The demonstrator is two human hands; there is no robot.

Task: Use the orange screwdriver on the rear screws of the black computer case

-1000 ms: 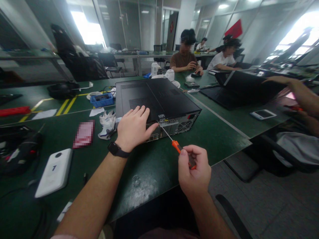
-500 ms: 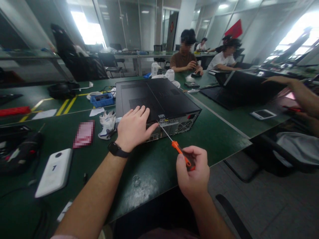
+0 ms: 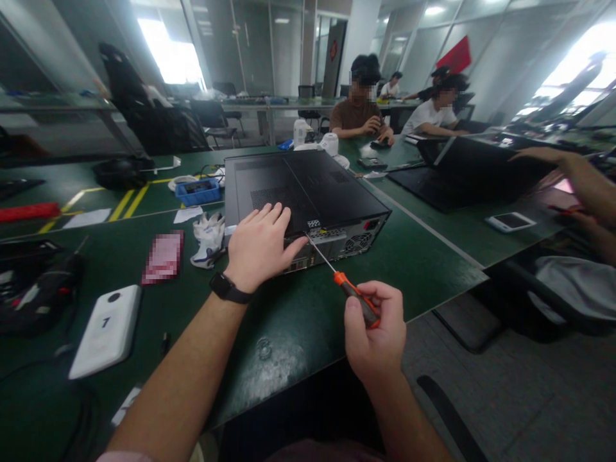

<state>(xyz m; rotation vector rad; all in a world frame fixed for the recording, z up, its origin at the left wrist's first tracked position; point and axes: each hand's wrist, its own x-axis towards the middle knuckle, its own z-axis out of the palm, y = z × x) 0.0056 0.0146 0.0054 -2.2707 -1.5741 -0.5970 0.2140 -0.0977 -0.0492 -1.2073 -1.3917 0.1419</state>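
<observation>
A black desktop computer case point(image 3: 308, 183) lies flat on the green table point(image 3: 423, 263), its back panel with a fan grille turned towards me. My left hand point(image 3: 260, 247) rests on the case's near left edge, fingers spread over the top and thumb along the back edge. In my right hand point(image 3: 378, 327) is a screwdriver point(image 3: 342, 282) with an orange and dark handle, fingers wrapped round it. Its thin shaft slants up to the left, and the tip meets the upper back edge beside my left thumb. The screw, if any, is too small to make out.
Left of the case are a white glove point(image 3: 208, 239), a blue bin point(image 3: 197, 191), a pink packet point(image 3: 163, 256) and a white phone-like device point(image 3: 106, 330). At right, a co-worker's arm point(image 3: 577, 173) reaches over a black open casing point(image 3: 462, 170) near a white phone point(image 3: 511, 222).
The screwdriver handle has turned within my right hand, showing a different side. My left hand stays in place on the case, and the view has shifted very slightly.
</observation>
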